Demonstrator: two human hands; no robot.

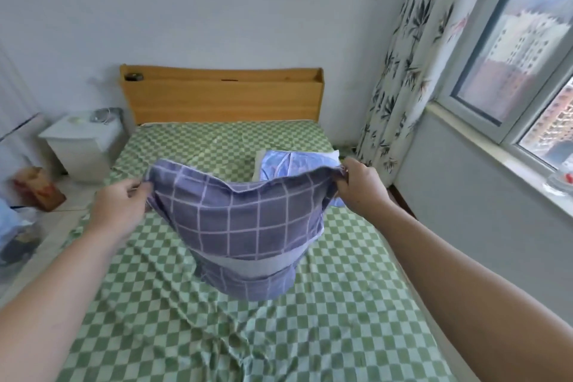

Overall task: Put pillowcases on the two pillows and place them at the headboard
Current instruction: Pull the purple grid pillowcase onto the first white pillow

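Note:
A purple pillowcase with a pale grid pattern (245,220) hangs in the air above the middle of the bed, bulging as if filled. My left hand (119,211) pinches its upper left corner. My right hand (359,186) grips its upper right corner. Behind it, a light blue patterned pillow (297,164) lies on the green-and-white checked sheet (279,319), toward the bed's right side. The wooden headboard (221,96) stands at the far end, with bare sheet in front of it.
A white bedside cabinet (82,146) stands left of the bed, with a cardboard box (38,192) and clutter on the floor beside it. On the right are a bamboo-print curtain (412,56), a window (521,49) and its sill (508,164).

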